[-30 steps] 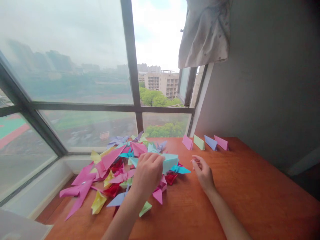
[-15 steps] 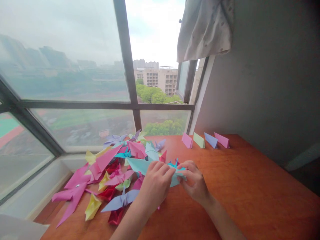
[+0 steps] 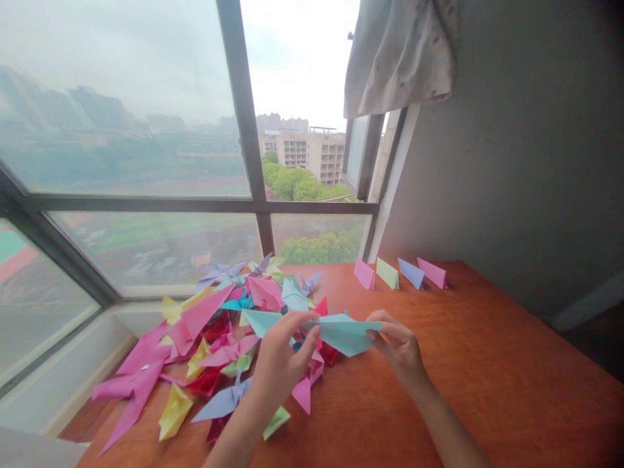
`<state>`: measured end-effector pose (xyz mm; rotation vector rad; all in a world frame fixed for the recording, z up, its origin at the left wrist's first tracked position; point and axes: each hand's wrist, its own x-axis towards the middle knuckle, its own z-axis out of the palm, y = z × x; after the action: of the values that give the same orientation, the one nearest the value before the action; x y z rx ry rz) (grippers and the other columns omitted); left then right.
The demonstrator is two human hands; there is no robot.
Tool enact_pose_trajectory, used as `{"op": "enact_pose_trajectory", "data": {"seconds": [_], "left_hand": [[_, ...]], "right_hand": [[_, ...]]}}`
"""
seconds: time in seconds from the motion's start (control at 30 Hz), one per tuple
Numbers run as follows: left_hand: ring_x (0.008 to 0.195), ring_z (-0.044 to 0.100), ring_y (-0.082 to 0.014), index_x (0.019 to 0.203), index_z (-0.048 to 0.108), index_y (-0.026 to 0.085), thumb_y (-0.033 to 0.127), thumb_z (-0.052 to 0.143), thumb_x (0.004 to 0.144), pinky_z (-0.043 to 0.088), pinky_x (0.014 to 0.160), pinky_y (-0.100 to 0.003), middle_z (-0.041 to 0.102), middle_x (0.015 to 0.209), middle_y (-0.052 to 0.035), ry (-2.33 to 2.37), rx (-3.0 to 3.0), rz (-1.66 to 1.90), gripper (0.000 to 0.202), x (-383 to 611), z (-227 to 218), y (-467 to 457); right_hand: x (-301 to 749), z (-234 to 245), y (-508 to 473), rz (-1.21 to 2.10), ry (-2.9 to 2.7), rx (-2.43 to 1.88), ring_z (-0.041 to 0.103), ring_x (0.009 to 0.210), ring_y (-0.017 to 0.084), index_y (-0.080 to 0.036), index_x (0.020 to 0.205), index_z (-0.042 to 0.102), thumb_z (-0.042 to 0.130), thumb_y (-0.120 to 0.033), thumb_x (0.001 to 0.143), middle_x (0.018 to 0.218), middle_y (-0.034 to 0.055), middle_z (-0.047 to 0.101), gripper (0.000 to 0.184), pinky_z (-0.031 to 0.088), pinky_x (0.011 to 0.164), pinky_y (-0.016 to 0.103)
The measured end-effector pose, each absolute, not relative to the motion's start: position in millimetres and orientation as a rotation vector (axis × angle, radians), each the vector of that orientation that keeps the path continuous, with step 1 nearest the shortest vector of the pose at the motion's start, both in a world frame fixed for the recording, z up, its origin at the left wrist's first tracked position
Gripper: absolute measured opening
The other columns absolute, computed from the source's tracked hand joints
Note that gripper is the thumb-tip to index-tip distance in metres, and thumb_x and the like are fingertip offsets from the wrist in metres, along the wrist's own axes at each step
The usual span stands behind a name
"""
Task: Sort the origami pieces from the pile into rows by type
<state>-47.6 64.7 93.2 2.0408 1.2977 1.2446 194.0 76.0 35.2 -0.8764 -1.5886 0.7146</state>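
Observation:
A light blue piece of folded paper (image 3: pixel 348 335) is stretched between my hands, above the right side of a pile of folded paper figures. My left hand (image 3: pixel 287 357) pinches its left end between thumb and fingers. At the pointed right end, my right hand (image 3: pixel 400 344) grips the tip between thumb and fingertips. Another light blue point of paper (image 3: pixel 262 321) shows left of my left hand; I cannot tell whether it belongs to the same piece. Under my left forearm lies a lavender paper crane (image 3: pixel 224 400), partly hidden.
A pink pinwheel (image 3: pixel 134 376), a yellow folded figure (image 3: pixel 174 413) and several other paper pieces spread over the table's left side. Folded pink (image 3: pixel 364 274), green (image 3: pixel 387 273), blue (image 3: pixel 411 273) and magenta (image 3: pixel 432 273) papers stand in a row at the back. Windows (image 3: pixel 146 247) border the table.
My hands have moved apart, my left one leftward and my right one rightward. More of the light blue paper now shows between them, along with pieces previously hidden.

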Motion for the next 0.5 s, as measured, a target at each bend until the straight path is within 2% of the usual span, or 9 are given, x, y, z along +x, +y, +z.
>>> {"op": "enact_pose_trajectory", "data": {"seconds": [0.07,0.13,0.3,0.5], "left_hand": [[0.07,0.066,-0.017,0.097,0.069,0.019,0.025,0.059,0.089,0.053,0.069,-0.028,0.072,0.08,-0.0029,1.284,1.927,1.234,0.014,-49.0,89.9,65.4],[0.069,0.067,-0.0167,0.092,0.069,0.018,0.025,0.061,0.087,0.054,0.066,-0.026,0.072,0.077,-0.0023,1.248,1.834,1.252,0.012,-50.1,86.7,66.2],[0.071,0.068,-0.0164,0.093,0.069,0.018,0.026,0.064,0.085,0.054,0.066,-0.024,0.073,0.08,-0.0027,1.218,1.718,1.323,0.013,-49.9,86.7,65.1],[0.08,0.07,-0.0183,0.102,0.067,0.018,0.024,0.06,0.089,0.056,0.073,-0.027,0.074,0.087,-0.0049,1.144,1.75,1.354,0.017,-46.6,92.0,60.2]], "right_hand": [[196.8,34.4,77.1,0.722,-1.592,-0.882,0.058,0.085,0.018,-0.022,0.08,0.07,0.061,-0.027,0.09,0.087,0.0043,0.063,0.014,0.048,0.074,0.031],[199.0,33.4,78.4,0.693,-1.621,-0.904,0.059,0.084,0.018,-0.022,0.083,0.071,0.063,-0.028,0.09,0.09,0.0046,0.064,0.012,0.047,0.073,0.03],[200.1,32.6,80.4,0.571,-1.682,-0.974,0.057,0.075,0.015,-0.023,0.082,0.071,0.064,-0.031,0.089,0.082,0.0028,0.063,0.013,0.046,0.067,0.027],[245.4,38.7,92.4,0.44,-1.492,-1.224,0.059,0.074,0.017,-0.02,0.081,0.07,0.064,-0.041,0.086,0.081,0.0032,0.066,0.023,0.047,0.066,0.027]]}}
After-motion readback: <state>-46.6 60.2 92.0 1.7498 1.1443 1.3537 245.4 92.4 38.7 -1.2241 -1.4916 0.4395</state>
